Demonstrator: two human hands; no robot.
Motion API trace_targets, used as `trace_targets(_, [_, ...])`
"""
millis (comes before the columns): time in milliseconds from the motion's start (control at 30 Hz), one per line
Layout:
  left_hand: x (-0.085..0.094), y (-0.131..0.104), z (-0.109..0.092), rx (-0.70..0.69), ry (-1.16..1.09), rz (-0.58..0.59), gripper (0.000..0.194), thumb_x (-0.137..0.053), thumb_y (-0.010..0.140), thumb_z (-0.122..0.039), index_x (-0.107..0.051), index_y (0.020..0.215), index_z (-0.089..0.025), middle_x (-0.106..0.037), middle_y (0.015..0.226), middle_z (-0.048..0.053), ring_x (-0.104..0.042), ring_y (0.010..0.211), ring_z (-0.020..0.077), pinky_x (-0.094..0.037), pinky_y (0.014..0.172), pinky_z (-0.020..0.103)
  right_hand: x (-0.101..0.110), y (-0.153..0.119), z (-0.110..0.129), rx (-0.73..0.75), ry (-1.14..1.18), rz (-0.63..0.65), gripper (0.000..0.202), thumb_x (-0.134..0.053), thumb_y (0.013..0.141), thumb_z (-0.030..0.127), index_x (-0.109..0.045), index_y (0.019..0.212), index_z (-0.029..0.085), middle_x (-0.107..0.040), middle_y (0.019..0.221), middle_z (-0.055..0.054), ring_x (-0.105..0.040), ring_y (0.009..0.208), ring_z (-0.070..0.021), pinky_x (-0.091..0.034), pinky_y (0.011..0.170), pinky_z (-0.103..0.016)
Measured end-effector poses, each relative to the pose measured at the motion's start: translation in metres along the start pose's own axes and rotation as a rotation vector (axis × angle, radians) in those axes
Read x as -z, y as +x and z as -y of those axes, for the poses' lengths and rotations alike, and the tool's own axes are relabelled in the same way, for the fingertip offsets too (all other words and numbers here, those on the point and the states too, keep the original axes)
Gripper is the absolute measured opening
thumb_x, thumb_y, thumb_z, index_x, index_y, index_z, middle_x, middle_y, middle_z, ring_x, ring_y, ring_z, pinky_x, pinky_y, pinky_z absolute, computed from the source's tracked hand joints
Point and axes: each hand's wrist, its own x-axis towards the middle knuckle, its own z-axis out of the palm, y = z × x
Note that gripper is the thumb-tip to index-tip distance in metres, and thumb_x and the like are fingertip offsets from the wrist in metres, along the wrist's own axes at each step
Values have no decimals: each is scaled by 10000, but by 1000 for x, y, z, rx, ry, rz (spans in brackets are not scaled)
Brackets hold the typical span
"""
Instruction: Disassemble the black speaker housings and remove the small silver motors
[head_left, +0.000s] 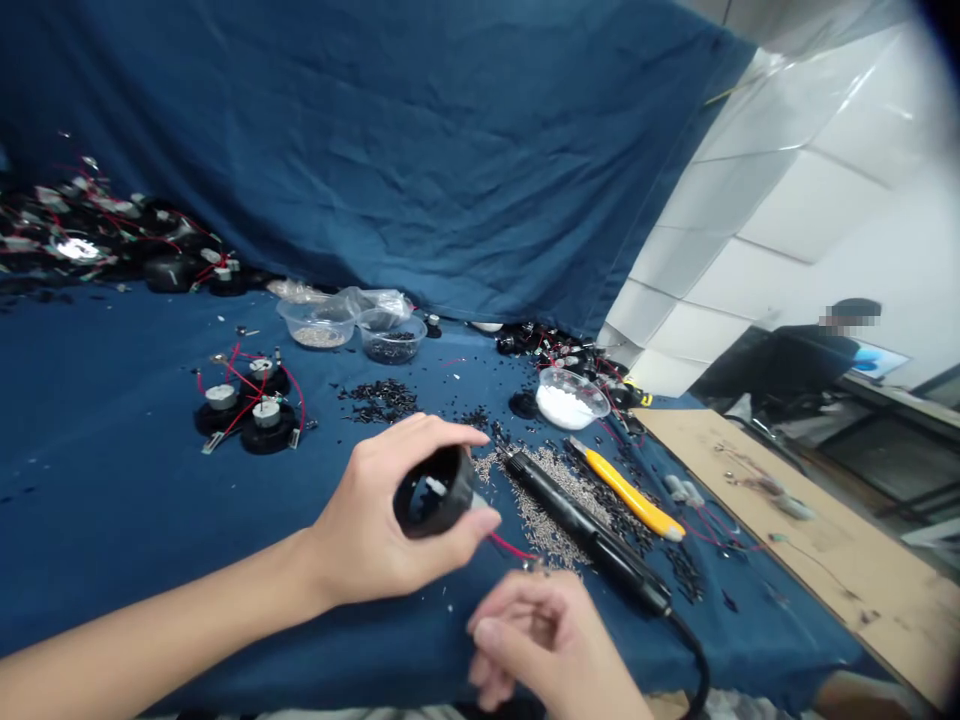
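Head view: left hand (375,525) grips a black round plastic motor housing (435,492) by its rim, just above the right hand (540,635), fingers curled, apparently pinching its thin red wire (510,547). Likely light, rigid; wire fragile, so hold the rim.

Bare blue cloth (97,440) lies open leftward; the black screwdriver (585,535) and scattered screws (555,500) crowd the right.

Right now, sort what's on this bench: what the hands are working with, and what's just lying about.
In hand:
left hand grips a black round housing
red wire trails from it
right hand curled just below

Lying about:
black electric screwdriver
yellow knife
bowl of white bits
three wired motor units
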Motion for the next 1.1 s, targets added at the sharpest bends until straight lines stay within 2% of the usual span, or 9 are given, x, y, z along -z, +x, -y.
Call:
trace_targets(100, [3,7,-10,-233,104,57,443,-745,741,-288,-592,1140,-170,-642,798,33,-539,728,174,-442,722,326,14,-14,19,238,-333,-290,405,-714,812,449,-551,584,157,-486,469,21,-452,419,-85,-382,419,-177])
trace_targets(167, [1,11,-17,-300,144,104,481,-761,728,-340,-591,1145,-169,-652,807,49,-530,742,190,-436,727,346,17,-15,35,459,-482,-375,246,-712,821,386,-631,721,175,-577,621,-5,-546,568,-127,-469,540,-203])
trace_targets(200, [-1,13,-20,-316,161,128,497,-770,717,-360,-595,1139,-164,-655,814,57,-527,750,198,-433,728,355,17,-13,42,560,-534,-353,184,-716,820,369,-671,861,195,-641,777,-31,-607,712,-165,-515,652,-229])
trace_targets(300, [-9,12,-28,-339,172,180,523,-788,689,-379,-608,1118,-141,-657,831,73,-519,761,211,-427,724,373,10,-4,54,738,-617,-154,377,-663,875,373,-605,1232,269,-616,1206,-63,-575,1116,-238,-485,958,-308])
trace_targets(400, [-15,9,-32,-320,95,194,562,-802,671,-401,-612,1127,-134,-658,903,93,-532,781,213,-443,743,379,4,3,52,743,-606,-52,371,-579,931,316,-562,1301,283,-591,1277,-46,-556,1171,-216,-460,1006,-287])
trace_targets(533, [-15,9,-34,-214,-106,241,717,-880,559,-399,-593,1169,-153,-650,1026,98,-577,907,223,-481,873,368,4,5,44,760,-565,-105,296,-611,903,240,-621,1192,305,-646,1186,0,-605,1094,-186,-484,976,-257])
trace_targets(667, [-16,12,-37,-72,-293,330,550,-880,553,-245,-605,1025,-195,-667,926,45,-617,869,191,-520,841,304,3,4,48,782,-574,-119,266,-590,914,300,-641,1174,267,-663,1141,-43,-632,1053,-225,-514,956,-306])
trace_targets(867, [-23,4,-34,-80,-330,316,502,-790,553,-97,-586,1001,-197,-693,897,34,-647,810,185,-531,799,302,3,5,56,834,-713,32,426,-470,932,216,-479,1358,229,-547,1352,-71,-523,1240,-231,-443,1053,-341])
trace_targets(1100, [-36,-7,-22,-114,-255,199,494,-725,583,-102,-561,1031,-228,-710,935,20,-676,841,194,-520,818,301,1,15,29,1011,-728,-205,276,-453,880,204,-539,1141,230,-672,1065,-83,-647,966,-236,-529,827,-364])
